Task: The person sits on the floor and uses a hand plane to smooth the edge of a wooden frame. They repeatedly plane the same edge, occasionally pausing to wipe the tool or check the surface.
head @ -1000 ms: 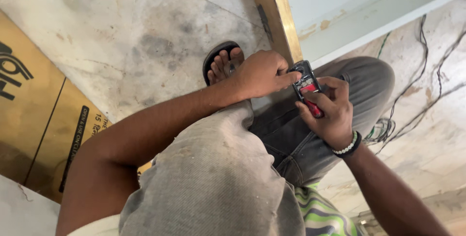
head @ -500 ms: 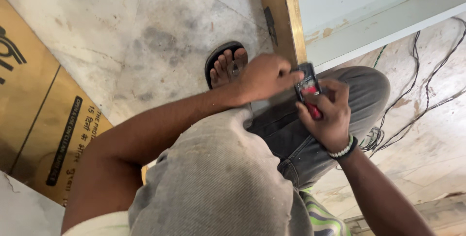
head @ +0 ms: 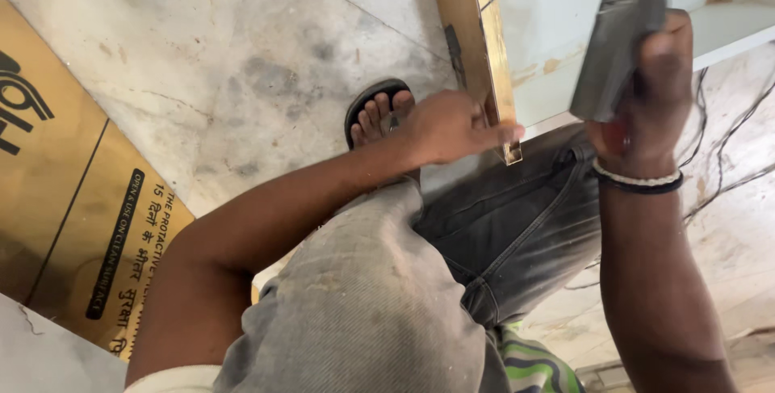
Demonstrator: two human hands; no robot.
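- The landmark is the wooden strip, a long tan edge running from the top of the view down to the person's knees, with a pale board just beside it.
- The left hand rests against the lower end of the wooden strip, fingers stretched toward it and touching it, gripping nothing.
- The right hand is raised on the far side of the pale board from the strip, closed around a dark grey tool; a bit of red shows low in the palm.
- A beaded bracelet circles that wrist.
- Beside the strip's lower end, by the left hand, a sandalled foot stands on the stained floor.
- Well away from the strip lies brown cardboard.
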